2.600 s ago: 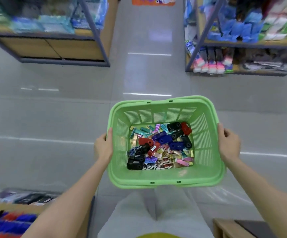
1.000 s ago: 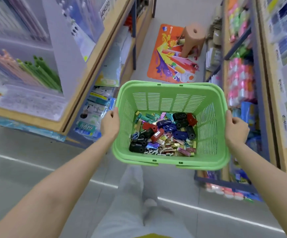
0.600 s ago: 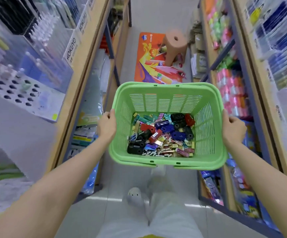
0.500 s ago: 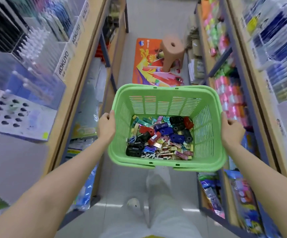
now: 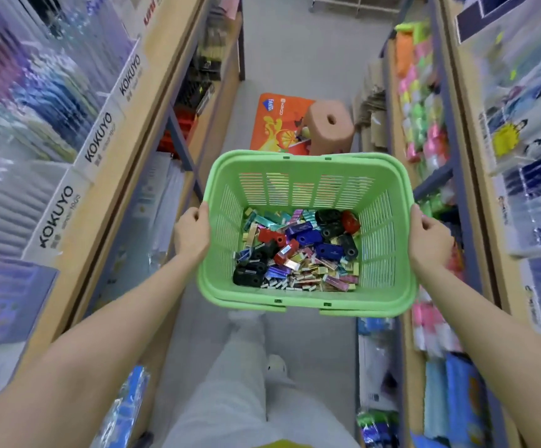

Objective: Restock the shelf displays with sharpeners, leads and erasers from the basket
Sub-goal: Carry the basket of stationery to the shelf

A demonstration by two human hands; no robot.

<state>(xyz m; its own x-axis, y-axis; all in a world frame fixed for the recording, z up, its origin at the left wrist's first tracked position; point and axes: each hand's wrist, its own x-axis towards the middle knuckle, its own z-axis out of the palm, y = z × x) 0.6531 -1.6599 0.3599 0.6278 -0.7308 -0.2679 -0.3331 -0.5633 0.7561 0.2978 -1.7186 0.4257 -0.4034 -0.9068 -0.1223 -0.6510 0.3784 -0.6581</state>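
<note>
Head view: green basket [image 5: 304, 176] held out over the aisle floor, between the shelf units. Left hand [image 5: 191, 234] grips its left rim, fingers curled over the edge — right hand [image 5: 427, 240] grips the right rim likewise. Inside lies a loose heap of sharpeners [image 5: 308, 236], small wrapped packs [image 5: 314, 274] — kind unclear. Ahead, a stool [image 5: 329, 127] stands on an orange mat [image 5: 274, 124].

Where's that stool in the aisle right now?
In the head view, the tan stool stands on the aisle floor straight ahead, just beyond the far rim of the green basket. It is at the right edge of the orange mat.
</note>
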